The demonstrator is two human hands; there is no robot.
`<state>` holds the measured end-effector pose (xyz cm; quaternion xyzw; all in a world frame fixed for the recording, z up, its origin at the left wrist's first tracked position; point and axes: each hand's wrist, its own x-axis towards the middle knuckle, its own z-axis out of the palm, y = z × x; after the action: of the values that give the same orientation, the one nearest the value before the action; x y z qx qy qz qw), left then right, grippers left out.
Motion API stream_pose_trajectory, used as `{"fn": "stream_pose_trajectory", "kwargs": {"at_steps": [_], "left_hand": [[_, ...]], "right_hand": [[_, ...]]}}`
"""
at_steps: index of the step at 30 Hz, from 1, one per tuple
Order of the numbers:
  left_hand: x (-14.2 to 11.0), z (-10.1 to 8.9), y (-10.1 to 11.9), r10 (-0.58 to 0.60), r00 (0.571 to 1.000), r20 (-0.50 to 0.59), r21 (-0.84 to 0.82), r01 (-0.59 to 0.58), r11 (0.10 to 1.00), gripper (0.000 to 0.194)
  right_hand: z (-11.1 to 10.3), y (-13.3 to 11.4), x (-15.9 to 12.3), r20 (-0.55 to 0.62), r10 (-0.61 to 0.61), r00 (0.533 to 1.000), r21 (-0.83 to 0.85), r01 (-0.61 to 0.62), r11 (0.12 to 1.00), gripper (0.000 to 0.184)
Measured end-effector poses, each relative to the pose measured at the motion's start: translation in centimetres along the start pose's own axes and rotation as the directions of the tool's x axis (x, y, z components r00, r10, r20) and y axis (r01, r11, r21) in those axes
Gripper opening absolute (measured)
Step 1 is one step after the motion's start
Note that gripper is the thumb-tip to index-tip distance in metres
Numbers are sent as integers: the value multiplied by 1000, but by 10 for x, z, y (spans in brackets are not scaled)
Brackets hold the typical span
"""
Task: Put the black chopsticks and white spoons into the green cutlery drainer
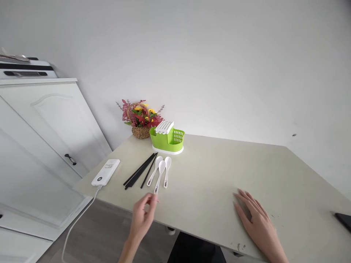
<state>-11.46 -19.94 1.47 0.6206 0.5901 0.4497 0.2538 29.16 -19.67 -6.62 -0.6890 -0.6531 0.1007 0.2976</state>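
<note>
My left hand [144, 212] pinches the handle end of a white spoon [160, 176] between thumb and finger, near the table's front edge. Two more white spoons lie beside it, one on the left [155, 168] and one on the right [167, 171]. Black chopsticks [140, 171] lie side by side left of the spoons. Behind them stands a green utensil caddy [166, 142] with a white slotted top and white base. My right hand [253, 217] rests flat on the table's right part, fingers stretched out, holding nothing.
A wicker basket of artificial flowers [141, 132] stands behind the caddy, by the wall. On the table's left edge lies a white power bank [106, 171] with a cable [78, 219] hanging down. A white cabinet [41, 146] borders the left side. A dark object [344, 220] lies far right.
</note>
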Motion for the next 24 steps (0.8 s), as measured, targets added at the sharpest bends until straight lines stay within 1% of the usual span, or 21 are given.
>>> {"fn": "stream_pose_trajectory", "kwargs": {"at_steps": [1,2,3,4,5,7,9,10,12,15,18,22,24], "left_hand": [[1,-12,-6,18,989,-148,72,-7,997,41],[2,-23,-12,59,958,-282,156,-15,988,38],[4,-32,-17,105,922,-372,238,-14,971,36],[5,-40,-22,141,895,-422,309,-3,951,37],[7,-46,-26,150,887,-436,363,21,932,42],[10,-53,-35,89,913,-399,421,95,902,58],[13,-55,-44,7,939,-344,457,161,875,75],[15,-55,-48,-12,947,-322,480,175,860,82],[20,-54,-54,-3,954,-300,540,172,824,89],[30,-52,-58,51,957,-286,624,146,767,87],[40,-52,-59,57,967,-247,669,127,733,83],[57,-53,-59,75,978,-194,738,95,668,67],[68,-54,-55,56,990,-129,789,69,610,60]], "right_hand": [[1,1,0,-7,-9,1000,2,9,1000,59],[2,2,-1,-14,-16,1000,3,16,1000,58],[2,3,-1,-20,-22,1000,3,22,1000,57],[3,4,-1,-23,-25,999,3,25,1000,57],[3,4,-1,-26,-27,999,3,27,1000,57],[4,5,-1,-29,-31,999,-1,31,1000,57],[4,5,-1,-34,-32,999,-6,32,999,57],[4,4,-1,-39,-31,999,-9,31,999,56],[4,4,-1,-44,-31,999,-13,31,999,56],[3,3,-1,-39,-33,999,-10,33,999,56],[2,3,-1,-34,-30,999,-11,29,1000,56],[2,3,-2,-31,-26,999,-19,25,999,57],[2,2,-2,-30,-32,999,-21,31,999,57]]}}
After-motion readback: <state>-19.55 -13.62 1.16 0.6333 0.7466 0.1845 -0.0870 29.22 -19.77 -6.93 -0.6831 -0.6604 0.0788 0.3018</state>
